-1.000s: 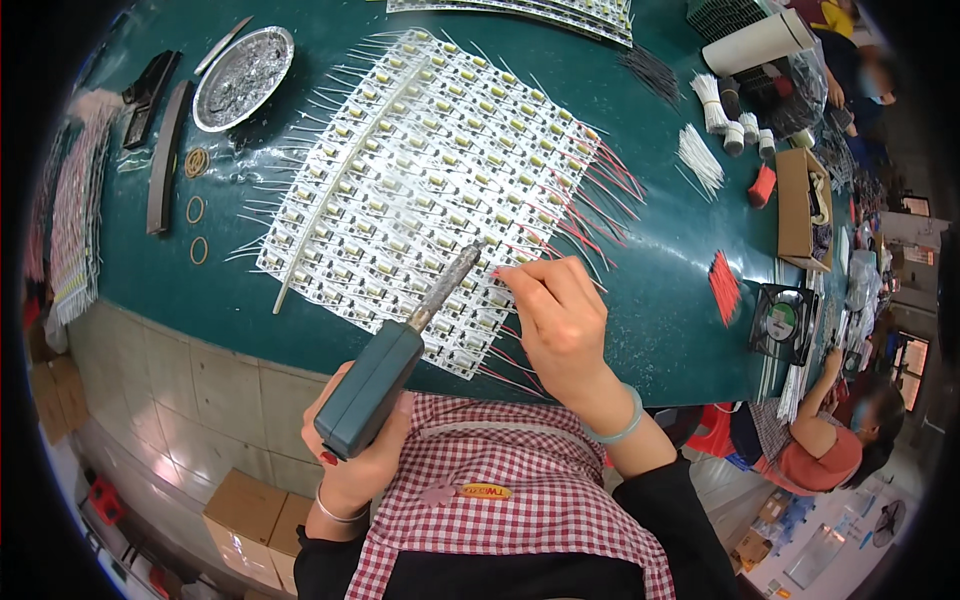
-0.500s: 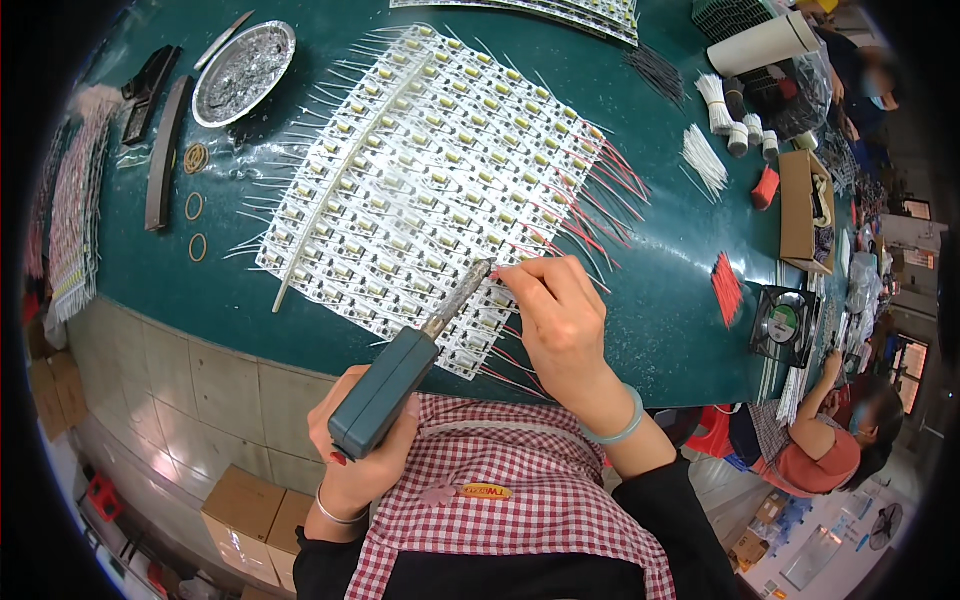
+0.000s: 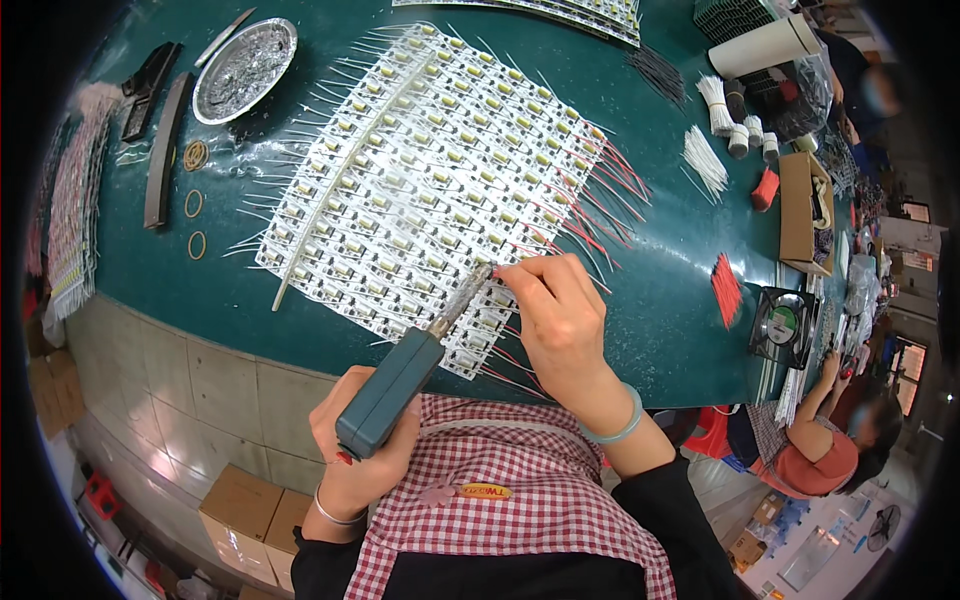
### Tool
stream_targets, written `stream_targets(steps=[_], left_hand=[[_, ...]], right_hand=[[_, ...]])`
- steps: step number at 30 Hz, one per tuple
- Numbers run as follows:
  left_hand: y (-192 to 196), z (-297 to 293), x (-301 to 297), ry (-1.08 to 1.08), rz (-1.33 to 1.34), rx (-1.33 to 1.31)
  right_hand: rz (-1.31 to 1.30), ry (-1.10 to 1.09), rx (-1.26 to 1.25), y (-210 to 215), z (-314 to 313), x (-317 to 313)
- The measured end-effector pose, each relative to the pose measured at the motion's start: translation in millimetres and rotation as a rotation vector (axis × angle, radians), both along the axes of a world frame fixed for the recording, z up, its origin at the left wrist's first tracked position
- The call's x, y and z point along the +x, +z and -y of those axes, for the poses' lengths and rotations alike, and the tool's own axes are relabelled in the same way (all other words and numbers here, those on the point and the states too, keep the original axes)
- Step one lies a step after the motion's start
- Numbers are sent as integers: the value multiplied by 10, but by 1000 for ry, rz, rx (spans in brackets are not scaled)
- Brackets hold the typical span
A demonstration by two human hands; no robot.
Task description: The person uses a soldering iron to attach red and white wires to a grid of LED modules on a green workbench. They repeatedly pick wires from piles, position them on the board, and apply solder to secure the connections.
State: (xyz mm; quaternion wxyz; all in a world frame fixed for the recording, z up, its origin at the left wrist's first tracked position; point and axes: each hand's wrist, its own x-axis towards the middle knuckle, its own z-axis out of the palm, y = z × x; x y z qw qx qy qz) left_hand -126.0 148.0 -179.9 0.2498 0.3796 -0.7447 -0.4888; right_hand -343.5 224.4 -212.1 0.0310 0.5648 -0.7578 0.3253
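Observation:
My left hand [image 3: 372, 440] is wrapped round a dark green soldering gun [image 3: 392, 388]. Its metal tip reaches up and to the right onto a white sheet of circuit boards [image 3: 415, 190], close to the right-hand fingertips. Rows of small yellowish components cover the sheet. My right hand [image 3: 560, 310] pinches with thumb and index finger at the sheet's lower right part; what lies between them is too small to make out. Red wires [image 3: 600, 190] stick out along the right edge of the sheet, and pale wires [image 3: 265, 210] along its left. A thin pale rod [image 3: 340, 185] lies across the boards.
On the green table [image 3: 680, 330] are a metal bowl of scraps [image 3: 205, 100], rubber bands [image 3: 194, 204], a dark bar [image 3: 168, 150], white wires [image 3: 706, 160], red wires [image 3: 727, 290] and a small fan [image 3: 785, 325]. A cardboard box [image 3: 800, 210] stands at right; a co-worker [image 3: 820, 450] sits beyond.
The soldering gun's body has shifted slightly to the right, its tip staying beside my right fingertips. My right hand has barely moved.

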Motion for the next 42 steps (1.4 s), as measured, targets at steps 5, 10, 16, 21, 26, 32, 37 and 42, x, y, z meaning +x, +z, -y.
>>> stream_targets(steps=[5, 10, 16, 21, 26, 32, 37, 42], left_hand=[[5, 11, -3, -25, -2, -15], [-68, -24, 107, 12, -36, 3], [16, -9, 90, 17, 2, 43], [45, -17, 67, 40, -9, 88], [20, -29, 59, 18, -10, 65], [20, -23, 38, -35, 54, 32], [2, -38, 21, -17, 56, 41], [-45, -21, 27, -15, 3, -3]], right_hand=[[-18, -10, 15, 15, -8, -1], [-7, -9, 36, 39, -1, 10], [-7, -9, 32, 33, -10, 9], [5, -12, 29, 31, -20, 13], [15, -14, 14, 15, -32, 16], [15, 3, 42, -3, -53, 17], [12, -25, 33, 28, -24, 34], [9, -29, 40, 28, -29, 32]])
